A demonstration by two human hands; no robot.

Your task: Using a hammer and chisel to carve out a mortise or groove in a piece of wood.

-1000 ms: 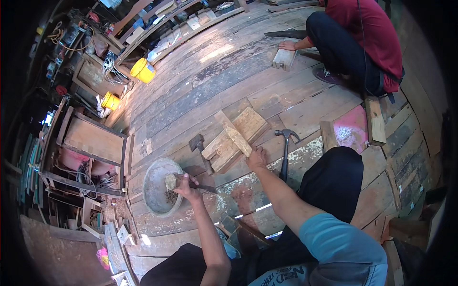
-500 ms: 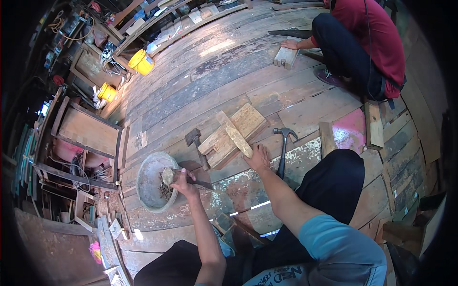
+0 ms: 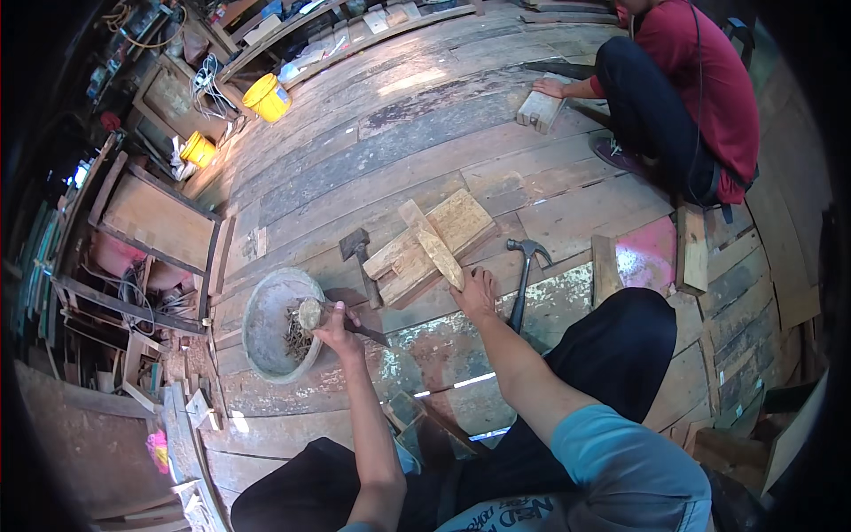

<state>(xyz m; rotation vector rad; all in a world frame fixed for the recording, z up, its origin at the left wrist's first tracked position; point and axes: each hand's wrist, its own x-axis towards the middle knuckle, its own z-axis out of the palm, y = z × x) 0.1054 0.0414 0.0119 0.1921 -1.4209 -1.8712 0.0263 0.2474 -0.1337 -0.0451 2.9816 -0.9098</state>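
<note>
My left hand is closed around a tool with a thick, pale wooden handle and a dark flat blade. It is held at the right rim of a grey round basin with wood shavings inside. My right hand is closed at the near end of a narrow wooden strip. That strip lies across a thick wooden block on the floor. To the block's left lies a hammer with a blocky head; a claw hammer lies right of my right hand.
A person in a red top squats at the far right, one hand on a wooden block. Yellow buckets and a wooden frame stand left on the plank floor. Wood pieces lie near my right knee.
The whole view has shifted slightly. My hands keep their holds, the left still beside the basin and the right at the strip's end. The strip and block stay together.
</note>
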